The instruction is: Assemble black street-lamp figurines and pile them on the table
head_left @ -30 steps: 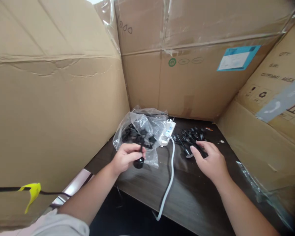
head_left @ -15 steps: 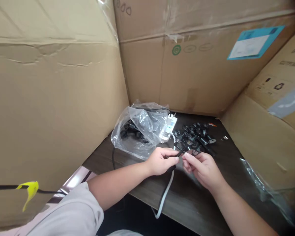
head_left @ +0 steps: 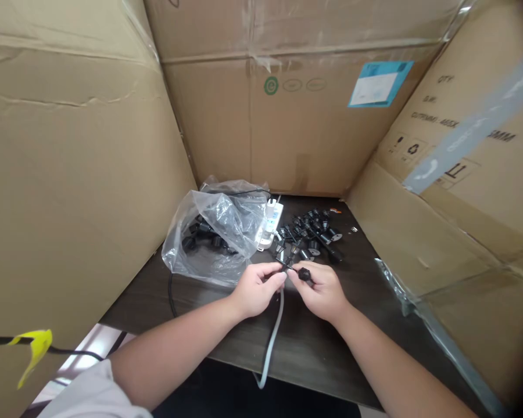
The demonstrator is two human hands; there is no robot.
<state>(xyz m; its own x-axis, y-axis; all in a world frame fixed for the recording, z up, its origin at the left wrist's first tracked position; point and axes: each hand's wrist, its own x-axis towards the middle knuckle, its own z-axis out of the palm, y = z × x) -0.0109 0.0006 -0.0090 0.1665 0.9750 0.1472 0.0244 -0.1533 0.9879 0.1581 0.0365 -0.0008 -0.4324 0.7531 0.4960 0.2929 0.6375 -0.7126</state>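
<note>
A small black part with a thin stem and a faceted knob (head_left: 304, 274) is held between my two hands, above the near side of the table. My left hand (head_left: 256, 290) is closed, thumb and forefinger pinching the stem's left end. My right hand (head_left: 325, 292) is closed on the same part, its thumb and fingers near the knob. Just beyond the hands lies a pile of small black lantern-shaped parts (head_left: 314, 228), some with clear panes or pale round bases. Fingers hide some of the held part.
A clear plastic bag (head_left: 239, 217) with black parts inside lies left of a white power strip (head_left: 271, 223). Its pale cable (head_left: 271, 348) runs over the table's front edge. Cardboard walls (head_left: 305, 133) enclose the dark table (head_left: 357, 302) at left, back and right.
The view has swung right, so everything sits further left. My hands have drawn closer together, and the held part's black knob now shows beside my right fingers.
</note>
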